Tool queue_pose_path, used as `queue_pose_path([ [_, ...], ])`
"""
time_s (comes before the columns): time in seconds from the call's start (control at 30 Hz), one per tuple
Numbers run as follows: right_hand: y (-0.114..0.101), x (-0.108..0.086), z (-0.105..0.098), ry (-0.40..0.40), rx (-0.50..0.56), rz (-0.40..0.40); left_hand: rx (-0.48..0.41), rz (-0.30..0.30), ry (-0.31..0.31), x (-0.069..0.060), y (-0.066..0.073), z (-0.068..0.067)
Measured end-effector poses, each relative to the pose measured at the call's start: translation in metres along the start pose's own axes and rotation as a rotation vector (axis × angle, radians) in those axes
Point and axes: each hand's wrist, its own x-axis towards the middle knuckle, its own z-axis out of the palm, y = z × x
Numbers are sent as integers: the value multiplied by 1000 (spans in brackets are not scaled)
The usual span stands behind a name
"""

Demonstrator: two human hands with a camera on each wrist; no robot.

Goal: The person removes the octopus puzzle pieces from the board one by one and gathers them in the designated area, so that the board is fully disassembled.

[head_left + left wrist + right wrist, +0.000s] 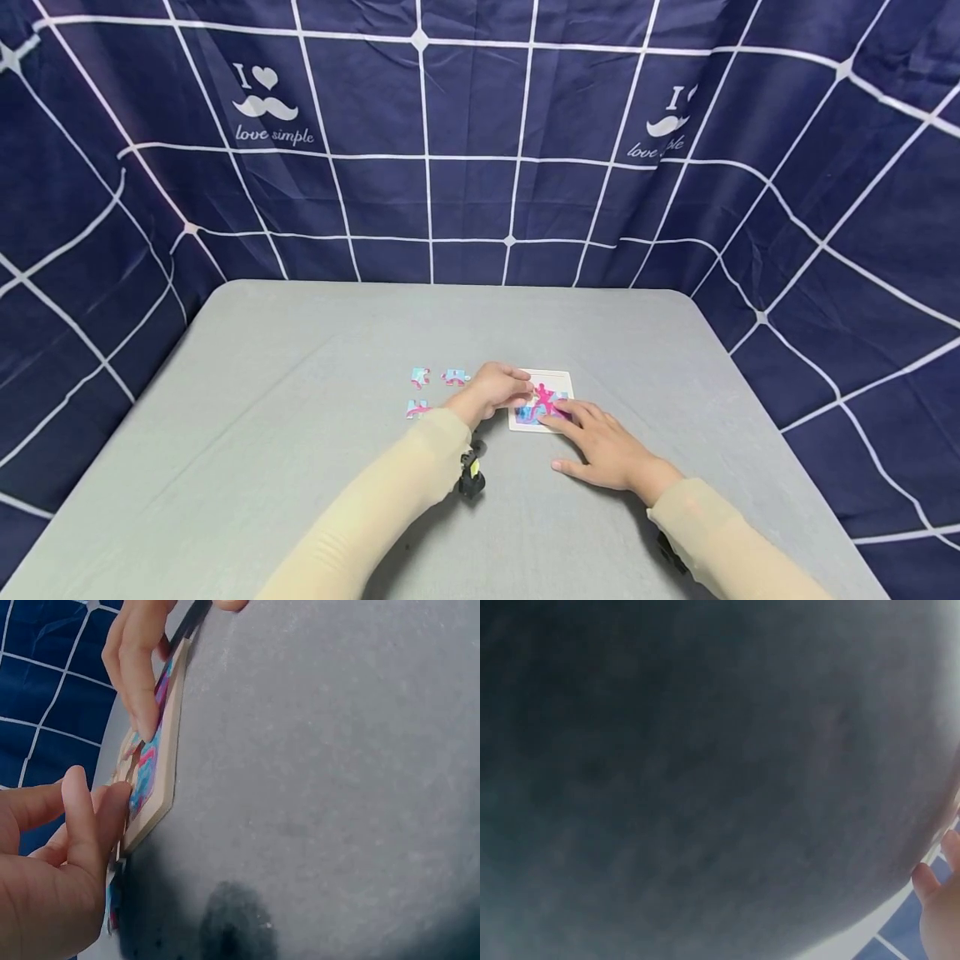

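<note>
A small jigsaw puzzle in a pale wooden tray [563, 377] lies on the table, its pink and blue pieces [551, 400] filling the lower part. My left hand [497, 388] is at the tray's left side with bent fingertips at its edge. Whether a piece is between those fingers is hidden. From the right, my right hand [611, 446] reaches over with fingers extended, fingertips resting on the pieces and the thumb apart on the near side. In the left wrist view, the left hand [56, 862] is beside the wooden rim [171, 750], and fingers of the right hand [142, 671] touch the pieces.
Left of the tray, loose puzzle pieces lie on the grey table [300, 467]: one piece [420, 378] at the back, another [454, 377] beside it, and a third [417, 408] nearer. A dark blue gridded cloth [472, 200] surrounds the table's back and sides.
</note>
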Motion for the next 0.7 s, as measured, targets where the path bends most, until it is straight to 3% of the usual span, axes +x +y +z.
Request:
queue_pose_path([
  [0.3, 1, 1, 0, -6, 10, 5, 58, 59, 87, 3, -5, 10],
  [0.7, 2, -1, -1, -12, 24, 8, 170, 92, 116, 2, -3, 19],
])
